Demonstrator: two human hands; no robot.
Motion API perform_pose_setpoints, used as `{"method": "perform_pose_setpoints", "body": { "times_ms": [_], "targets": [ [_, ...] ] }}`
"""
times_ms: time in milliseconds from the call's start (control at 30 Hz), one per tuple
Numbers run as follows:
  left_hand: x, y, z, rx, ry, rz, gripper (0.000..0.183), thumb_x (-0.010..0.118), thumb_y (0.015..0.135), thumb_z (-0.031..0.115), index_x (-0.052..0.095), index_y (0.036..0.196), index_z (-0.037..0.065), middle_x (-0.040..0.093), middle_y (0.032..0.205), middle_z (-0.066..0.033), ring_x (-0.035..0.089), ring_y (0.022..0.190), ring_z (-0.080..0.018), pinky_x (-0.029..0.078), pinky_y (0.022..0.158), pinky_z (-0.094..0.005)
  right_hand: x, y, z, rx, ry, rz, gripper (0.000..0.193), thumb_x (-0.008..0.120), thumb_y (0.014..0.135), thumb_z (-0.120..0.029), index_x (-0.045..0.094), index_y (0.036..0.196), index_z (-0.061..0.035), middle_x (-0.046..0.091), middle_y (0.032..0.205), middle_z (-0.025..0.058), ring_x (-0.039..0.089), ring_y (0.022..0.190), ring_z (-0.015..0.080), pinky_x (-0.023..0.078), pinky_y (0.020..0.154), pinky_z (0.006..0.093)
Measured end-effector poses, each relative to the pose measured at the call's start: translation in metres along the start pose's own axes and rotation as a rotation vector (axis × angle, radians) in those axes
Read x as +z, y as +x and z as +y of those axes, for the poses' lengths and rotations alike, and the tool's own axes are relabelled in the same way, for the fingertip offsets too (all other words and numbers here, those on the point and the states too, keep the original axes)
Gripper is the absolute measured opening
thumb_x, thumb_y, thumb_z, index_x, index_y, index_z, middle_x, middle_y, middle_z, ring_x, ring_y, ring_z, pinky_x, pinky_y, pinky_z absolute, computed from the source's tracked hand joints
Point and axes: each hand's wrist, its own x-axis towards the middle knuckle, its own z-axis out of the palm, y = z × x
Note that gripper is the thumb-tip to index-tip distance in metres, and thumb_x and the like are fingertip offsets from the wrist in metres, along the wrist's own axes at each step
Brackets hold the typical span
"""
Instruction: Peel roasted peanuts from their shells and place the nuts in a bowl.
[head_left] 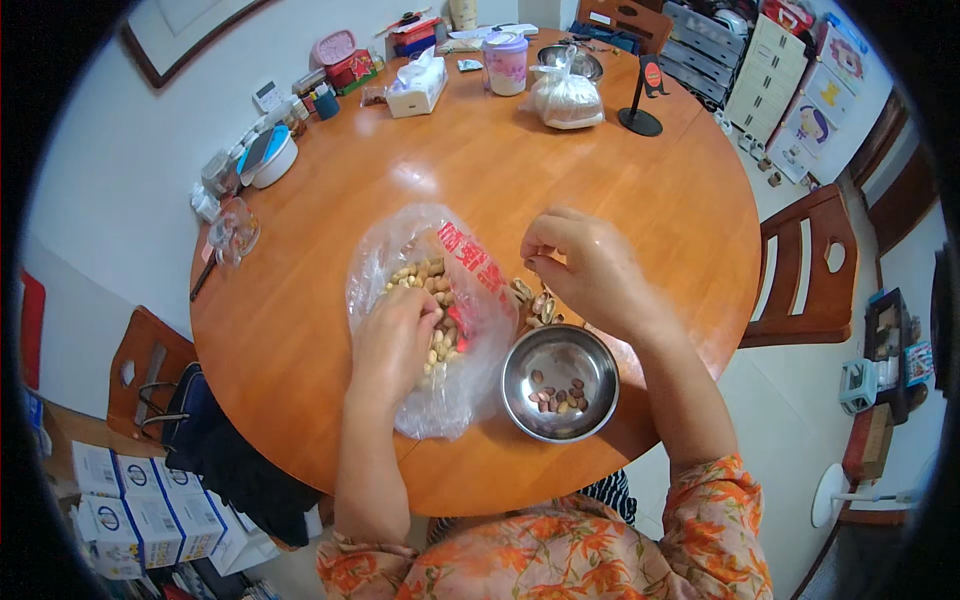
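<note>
Loosely curled left fingers (424, 308) over peanuts (441, 345).

Left hand (396, 335) — at bagged peanuts (436, 284) | right hand (590, 262) — near shells (542, 308) | metal bowl (560, 347): kernels (562, 402)

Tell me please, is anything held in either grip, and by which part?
It cannot be told: the left grip is at peanuts in the bag, the right grip near shells; any hold is hidden.

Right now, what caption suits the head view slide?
Left hand at unshelled peanuts in a clear bag, right hand near shells, kernels in a metal bowl.
</note>
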Motion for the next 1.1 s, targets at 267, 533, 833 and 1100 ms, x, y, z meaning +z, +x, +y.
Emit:
{"method": "perform_pose_setpoints", "body": {
  "times_ms": [267, 533, 833, 1100],
  "targets": [
    [0.001, 0.004, 0.005, -0.319, -1.008, -0.076, 0.012, 0.054, 0.100, 0.009, 0.058, 0.110, 0.002, 0.066, 0.095, -0.0062, 0.064, 0.079, -0.0116, 0.052, 0.067, -0.0255, 0.022, -0.008, 0.033, -0.128, 0.540, -0.184, 0.021, 0.065, 0.086, 0.002, 0.069, 0.106, -0.0025, 0.068, 0.099, 0.0117, 0.065, 0.091, 0.0212, 0.051, 0.080, 0.0307],
    [0.007, 0.002, 0.023, -0.388, -1.371, -0.160, 0.015, 0.055, 0.098, 0.005, 0.056, 0.113, 0.002, 0.066, 0.091, -0.0067, 0.064, 0.071, -0.0125, 0.052, 0.062, -0.0242, 0.028, -0.006, 0.012, -0.277, 0.489, -0.119, 0.031, 0.070, 0.082, 0.001, 0.069, 0.113, -0.0050, 0.066, 0.099, 0.0125, 0.066, 0.091, 0.0271, 0.053, 0.077, 0.0351],
    [0.003, -0.007, 0.040, -0.288, -1.363, -0.162, 0.030, 0.064, 0.094, 0.005, 0.053, 0.121, 0.000, 0.067, 0.095, -0.0104, 0.066, 0.075, -0.0159, 0.052, 0.065, -0.0255, 0.017, -0.015, 0.011, -0.182, 0.640, -0.209, 0.020, 0.069, 0.084, 0.003, 0.069, 0.103, -0.0022, 0.066, 0.098, 0.0075, 0.064, 0.094, 0.0180, 0.049, 0.080, 0.0296],
    [0.011, -0.014, 0.043, 0.089, -0.651, 0.144, 0.022, 0.074, 0.089, 0.012, 0.069, 0.103, -0.004, 0.071, 0.097, -0.0149, 0.068, 0.087, -0.0233, 0.053, 0.077, -0.0313, 0.016, -0.020, 0.003, -0.011, 0.935, -0.216, 0.016, 0.069, 0.086, 0.004, 0.067, 0.102, 0.0011, 0.063, 0.094, 0.0032, 0.059, 0.085, 0.0105, 0.049, 0.074, 0.0259]
  ]
}}
